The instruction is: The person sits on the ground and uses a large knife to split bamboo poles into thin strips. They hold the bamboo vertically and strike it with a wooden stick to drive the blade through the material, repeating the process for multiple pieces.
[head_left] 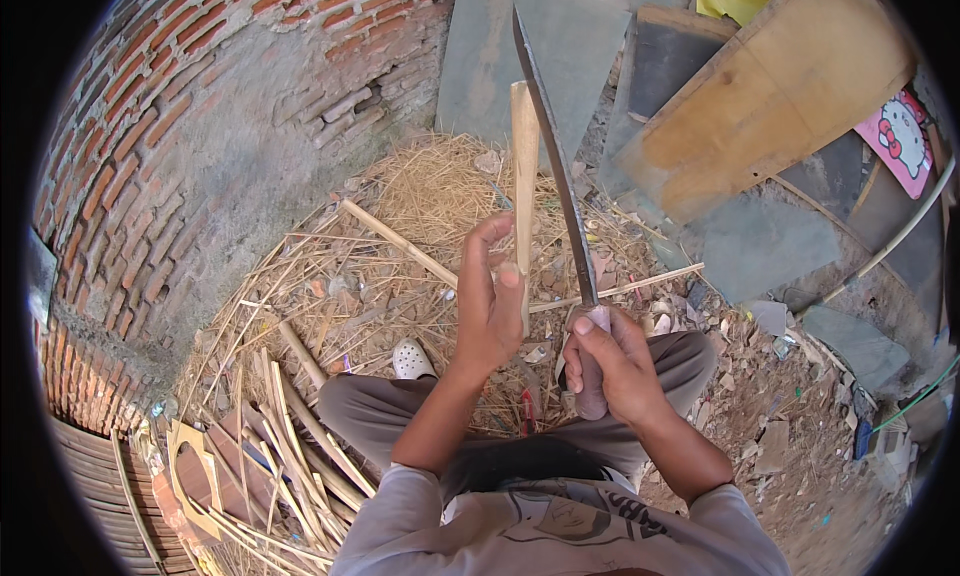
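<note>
In my right hand (pixel 615 366) is the thick, rounded handle of a machete (pixel 562 176), fingers wrapped round it. Its long dark blade points up and away, leaning to the left. A pale bamboo strip (pixel 524 166), wider at its far end, stands upright at my left hand (pixel 490 306). The thumb and curled fingers of that hand are at the strip's lower half, though the exact grip is partly hidden. The blade crosses close to the strip's upper part; whether they touch I cannot tell.
Shavings and thin sticks (pixel 430 186) litter the ground ahead. A bundle of split bamboo (pixel 300 466) lies at my left. A brick wall (pixel 170 126) curves along the left. Grey slabs (pixel 530 46) and a brown board (pixel 780 86) lie at the far right. My feet are in light clogs (pixel 412 360).
</note>
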The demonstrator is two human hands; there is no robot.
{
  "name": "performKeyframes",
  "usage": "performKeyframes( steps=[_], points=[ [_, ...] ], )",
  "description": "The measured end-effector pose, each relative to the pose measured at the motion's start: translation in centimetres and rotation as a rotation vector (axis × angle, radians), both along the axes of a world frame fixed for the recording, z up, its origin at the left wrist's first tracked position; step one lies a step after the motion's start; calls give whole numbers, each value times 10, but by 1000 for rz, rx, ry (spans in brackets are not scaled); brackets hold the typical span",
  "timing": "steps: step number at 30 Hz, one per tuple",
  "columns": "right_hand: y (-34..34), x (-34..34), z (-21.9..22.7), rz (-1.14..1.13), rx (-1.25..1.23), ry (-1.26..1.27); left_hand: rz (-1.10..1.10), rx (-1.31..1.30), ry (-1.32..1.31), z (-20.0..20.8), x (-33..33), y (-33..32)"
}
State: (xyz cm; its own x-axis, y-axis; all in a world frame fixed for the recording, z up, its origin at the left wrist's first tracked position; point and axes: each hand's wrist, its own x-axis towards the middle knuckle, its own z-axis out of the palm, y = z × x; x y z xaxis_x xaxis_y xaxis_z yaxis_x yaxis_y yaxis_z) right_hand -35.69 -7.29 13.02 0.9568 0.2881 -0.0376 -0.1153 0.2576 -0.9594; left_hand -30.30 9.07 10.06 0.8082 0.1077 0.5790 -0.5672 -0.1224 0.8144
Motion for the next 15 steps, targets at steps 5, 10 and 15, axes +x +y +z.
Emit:
performKeyframes(
  steps=[5, 10, 15],
  points=[
    [43, 10, -10, -41, -178, -179, -83, 185, 111, 3, -101, -10],
    [44, 13, -3, 70, -224, -326, 10, 246, 180, 3, -106, 10],
    [-10, 33, 5, -97, -348, -604, 93, 106, 372, 7, -112, 13]
  ],
)
